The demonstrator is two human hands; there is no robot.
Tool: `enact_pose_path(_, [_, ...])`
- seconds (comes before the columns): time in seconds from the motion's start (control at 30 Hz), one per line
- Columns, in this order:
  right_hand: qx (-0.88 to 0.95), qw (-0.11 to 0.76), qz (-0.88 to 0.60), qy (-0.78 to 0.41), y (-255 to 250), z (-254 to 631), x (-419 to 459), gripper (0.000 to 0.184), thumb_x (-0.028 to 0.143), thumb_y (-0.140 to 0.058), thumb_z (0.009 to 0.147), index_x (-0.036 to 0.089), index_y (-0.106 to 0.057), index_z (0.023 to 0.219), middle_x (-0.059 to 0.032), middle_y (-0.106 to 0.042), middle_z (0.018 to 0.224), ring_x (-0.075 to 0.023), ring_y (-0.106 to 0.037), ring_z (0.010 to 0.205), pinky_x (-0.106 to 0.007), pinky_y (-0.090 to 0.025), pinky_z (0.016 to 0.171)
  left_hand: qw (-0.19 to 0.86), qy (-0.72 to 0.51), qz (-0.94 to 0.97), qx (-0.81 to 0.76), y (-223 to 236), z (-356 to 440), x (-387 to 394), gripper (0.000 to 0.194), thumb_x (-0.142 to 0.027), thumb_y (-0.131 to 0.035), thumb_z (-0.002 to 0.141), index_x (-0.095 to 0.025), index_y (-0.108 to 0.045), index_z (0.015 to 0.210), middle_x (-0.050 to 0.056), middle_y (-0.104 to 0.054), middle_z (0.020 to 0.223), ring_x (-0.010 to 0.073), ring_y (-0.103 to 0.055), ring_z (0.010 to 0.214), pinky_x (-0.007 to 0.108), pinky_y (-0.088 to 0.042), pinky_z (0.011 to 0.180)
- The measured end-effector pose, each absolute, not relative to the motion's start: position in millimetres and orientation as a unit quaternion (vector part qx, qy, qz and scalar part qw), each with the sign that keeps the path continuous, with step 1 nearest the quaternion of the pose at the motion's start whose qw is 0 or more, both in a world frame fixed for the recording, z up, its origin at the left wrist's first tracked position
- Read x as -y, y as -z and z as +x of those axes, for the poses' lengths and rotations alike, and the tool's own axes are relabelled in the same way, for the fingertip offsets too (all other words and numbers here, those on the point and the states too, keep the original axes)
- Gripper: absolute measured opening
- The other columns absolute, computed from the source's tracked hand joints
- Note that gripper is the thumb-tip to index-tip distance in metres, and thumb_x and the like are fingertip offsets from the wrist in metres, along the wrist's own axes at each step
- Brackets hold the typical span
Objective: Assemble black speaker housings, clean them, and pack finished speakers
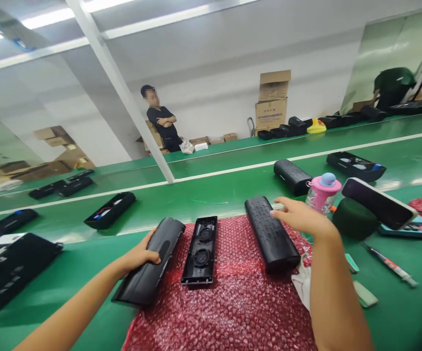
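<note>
My left hand [144,253] is wrapped round a black speaker housing [160,248], tilted at the left edge of the red bubble wrap [229,312]. Beside it lies a narrow black speaker panel [201,251] with two round openings, its inner side facing up. To the right, a second black housing with a ribbed pattern [271,236] rests on the wrap. Over its upper right side reaches my right hand [298,214], fingers stretched and apart; whether the fingertips touch it I cannot tell.
A pink-lidded bottle [322,192], a phone [377,202] on a dark green round stand, and a syringe-like tube [392,265] stand or lie at right. More black housings [110,209] sit on the green bench. Behind it, a person [163,119] stands with folded arms; another bends at far right.
</note>
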State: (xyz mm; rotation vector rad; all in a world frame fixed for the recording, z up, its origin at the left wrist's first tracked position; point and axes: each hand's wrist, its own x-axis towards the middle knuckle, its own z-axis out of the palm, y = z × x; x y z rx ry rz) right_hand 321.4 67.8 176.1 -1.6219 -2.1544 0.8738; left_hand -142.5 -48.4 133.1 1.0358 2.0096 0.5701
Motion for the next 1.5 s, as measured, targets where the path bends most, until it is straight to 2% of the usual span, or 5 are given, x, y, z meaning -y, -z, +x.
enact_pose_path(0.2, [0.71, 0.015, -0.587, -0.388, -141.3, 302.8, -107.0, 0.035, 0.04, -0.058, 0.096, 0.012, -0.063, 0.117, -0.0106, -0.073, 0.093, -0.0193, -0.07, 0.067, -0.036, -0.059, 0.066, 0.396, -0.229, 0.411, -0.789, -136.8, -139.1, 49.5, 0.114, -0.026, -0.063, 0.059, -0.028, -0.001, 0.154, -0.001, -0.066, 0.08, 0.0282, -0.069, 0.063, 0.039, -0.055, 0.059])
enact_pose_path(0.4, [0.753, 0.03, -0.58, -0.31, -141.1, 275.3, -95.1, 0.036, 0.042, -0.066, 0.092, 0.014, -0.063, 0.114, -0.0101, -0.065, 0.12, -0.0238, -0.062, 0.109, -0.047, -0.05, 0.099, 0.395, -0.244, 0.421, -0.78, -134.7, -141.9, 51.1, 0.113, -0.027, -0.063, 0.057, -0.028, -0.004, 0.153, 0.002, -0.066, 0.091, 0.0275, -0.069, 0.068, 0.039, -0.056, 0.062])
enact_pose_path(0.7, [0.744, 0.063, -0.572, -0.341, -118.5, 230.8, -96.1, 0.12, 0.054, -0.079, 0.067, 0.018, -0.01, 0.158, -0.0187, -0.06, 0.132, -0.0311, -0.065, 0.113, -0.037, -0.051, 0.091, 0.394, -0.234, 0.416, -0.785, -135.0, -140.7, 48.8, 0.113, -0.028, -0.062, 0.057, -0.03, -0.003, 0.153, 0.0, -0.065, 0.083, 0.0282, -0.068, 0.064, 0.039, -0.055, 0.061])
enact_pose_path(1.27, [0.704, 0.112, -0.541, -0.446, -99.9, 237.4, -108.5, 0.126, 0.048, -0.08, 0.063, 0.019, -0.004, 0.16, -0.0203, -0.055, 0.14, -0.035, -0.061, 0.118, -0.042, -0.047, 0.097, 0.366, -0.199, 0.423, -0.805, -134.1, -139.3, 48.9, 0.091, -0.015, -0.063, 0.079, -0.027, -0.01, 0.153, 0.01, -0.057, 0.118, 0.0176, -0.064, 0.076, 0.035, -0.058, 0.067])
enact_pose_path(1.5, [0.672, 0.227, -0.447, -0.545, -117.8, 267.0, -113.8, 0.084, 0.03, -0.048, 0.085, 0.016, -0.01, 0.158, -0.0127, -0.061, 0.135, -0.024, -0.07, 0.104, -0.033, -0.057, 0.084, 0.353, -0.192, 0.416, -0.816, -136.3, -132.7, 50.4, 0.055, -0.028, -0.063, 0.091, -0.02, -0.04, 0.14, 0.008, -0.062, 0.112, 0.0171, -0.064, 0.081, 0.036, -0.058, 0.071])
